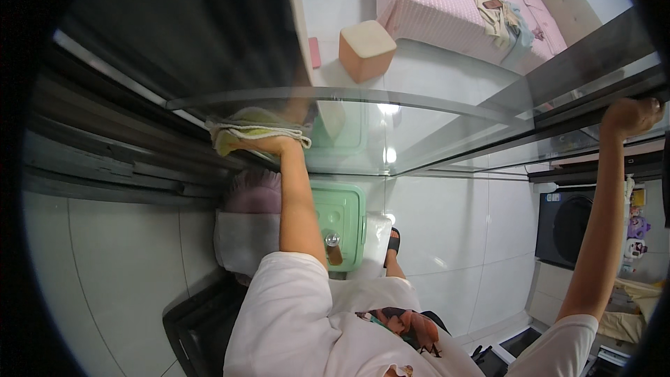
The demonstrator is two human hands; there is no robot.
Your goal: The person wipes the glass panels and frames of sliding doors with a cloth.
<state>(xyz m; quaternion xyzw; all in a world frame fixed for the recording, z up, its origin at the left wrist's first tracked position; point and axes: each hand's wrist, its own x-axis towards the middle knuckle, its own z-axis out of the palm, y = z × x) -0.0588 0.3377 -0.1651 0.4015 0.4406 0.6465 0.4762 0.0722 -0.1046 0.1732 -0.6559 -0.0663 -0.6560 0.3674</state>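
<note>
My left hand presses a folded yellow-green cloth with a pale edge against the glass panel. The cloth covers most of its fingers, and a faint reflection of the hand and cloth shows in the glass. Out to the far right, my right hand is raised with its fingers curled at the dark metal frame of the glass door. Its fingertips are partly hidden at the rim of the picture.
Below my left arm stand a green plastic storage box with a spray bottle on its lid and a covered purple stool. A cube stool and a pink bed lie beyond the glass. A dark washing machine stands right.
</note>
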